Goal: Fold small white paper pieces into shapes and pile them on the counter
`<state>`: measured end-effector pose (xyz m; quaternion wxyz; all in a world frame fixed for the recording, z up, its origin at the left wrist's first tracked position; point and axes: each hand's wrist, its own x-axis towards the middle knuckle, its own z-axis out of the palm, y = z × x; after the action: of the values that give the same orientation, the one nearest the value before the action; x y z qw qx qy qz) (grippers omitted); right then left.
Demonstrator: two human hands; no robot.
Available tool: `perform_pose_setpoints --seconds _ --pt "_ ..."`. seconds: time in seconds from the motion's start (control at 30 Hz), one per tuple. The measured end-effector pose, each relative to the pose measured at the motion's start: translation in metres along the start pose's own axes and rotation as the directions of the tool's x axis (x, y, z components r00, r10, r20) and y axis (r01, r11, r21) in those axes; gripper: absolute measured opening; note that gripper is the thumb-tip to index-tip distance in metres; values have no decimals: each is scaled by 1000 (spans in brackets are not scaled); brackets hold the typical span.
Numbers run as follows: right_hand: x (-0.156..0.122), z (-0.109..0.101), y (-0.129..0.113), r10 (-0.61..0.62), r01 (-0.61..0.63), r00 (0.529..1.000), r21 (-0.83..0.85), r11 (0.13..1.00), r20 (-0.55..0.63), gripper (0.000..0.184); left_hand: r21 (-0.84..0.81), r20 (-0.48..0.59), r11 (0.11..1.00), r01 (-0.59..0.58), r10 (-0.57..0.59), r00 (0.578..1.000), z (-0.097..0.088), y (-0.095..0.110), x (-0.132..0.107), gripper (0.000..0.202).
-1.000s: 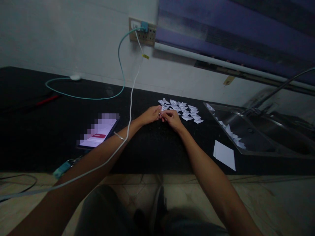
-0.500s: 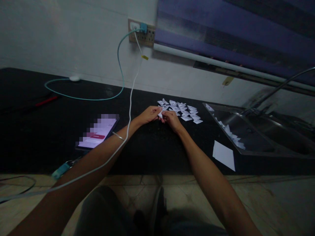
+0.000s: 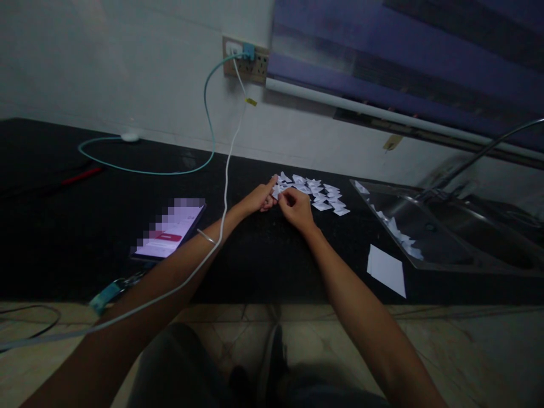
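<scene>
Both my hands meet over the black countertop (image 3: 263, 255) at the near edge of a cluster of several small folded white paper pieces (image 3: 317, 194). My left hand (image 3: 260, 198) and my right hand (image 3: 294, 208) pinch one small white paper piece (image 3: 276, 191) between their fingertips. The left forefinger points up beside it. A thin bangle sits on my left wrist.
A lit phone (image 3: 170, 232) lies left of my arms. A white cable (image 3: 227, 170) and a teal cable (image 3: 204, 113) run from the wall socket (image 3: 244, 56). A white paper sheet (image 3: 386, 270) lies by the steel sink (image 3: 429, 226), which holds paper scraps. A red pen (image 3: 80, 175) lies far left.
Both hands have shifted slightly farther onto the counter toward the paper cluster, still working the same small piece; the left forefinger has lifted.
</scene>
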<state>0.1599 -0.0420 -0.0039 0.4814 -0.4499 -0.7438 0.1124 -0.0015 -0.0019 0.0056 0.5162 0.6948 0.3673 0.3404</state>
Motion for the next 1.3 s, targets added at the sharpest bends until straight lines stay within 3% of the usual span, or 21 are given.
perform_pose_setpoints --seconds 0.13,0.3,0.43,0.53,0.7,0.83,1.0,1.3 --pt "-1 0 3 -40 40 997 10 999 61 22 -90 67 996 -18 24 997 -1 -3 1 68" --pt "1 2 8 36 -52 995 161 986 97 29 -189 80 981 43 -28 996 0 -4 0 59" --pt "3 3 11 98 -145 981 298 944 168 33 -205 32 973 105 -101 994 0 -2 -2 49" --pt "3 2 12 128 -190 971 325 926 201 37 -195 14 976 94 -93 996 0 -5 -2 48" --pt "2 -2 9 66 -99 981 179 979 181 30 -40 71 999 -19 22 997 -1 -13 3 57" --pt "0 -8 8 4 -8 983 20 1000 185 21 141 57 976 -168 161 985 0 -11 4 49" --pt "-2 -12 13 -41 47 971 -22 999 234 17 197 48 942 -273 269 962 4 -8 3 42" --pt "-2 -10 6 -20 27 969 -23 999 246 20 253 45 942 -220 216 975 6 -17 5 51"
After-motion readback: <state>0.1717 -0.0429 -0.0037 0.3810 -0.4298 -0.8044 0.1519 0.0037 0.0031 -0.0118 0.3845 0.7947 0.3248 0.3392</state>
